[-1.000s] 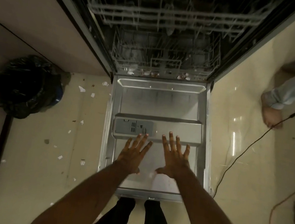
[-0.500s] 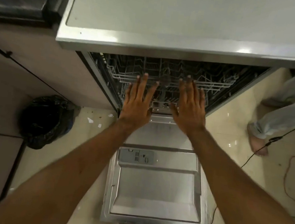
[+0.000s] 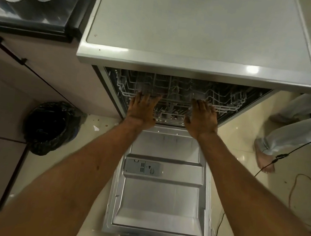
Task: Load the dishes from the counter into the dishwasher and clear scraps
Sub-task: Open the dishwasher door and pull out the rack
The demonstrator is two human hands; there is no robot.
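Dishwasher [image 3: 197, 68], one rack [image 3: 174, 94], two hands.

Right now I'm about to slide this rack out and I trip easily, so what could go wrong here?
The open door lies flat in front of your feet, so your shins may catch it. A cable trails across the floor to your right, near another person's foot. Your left hand and right hand rest on the upper rack, where wires could pinch fingers.
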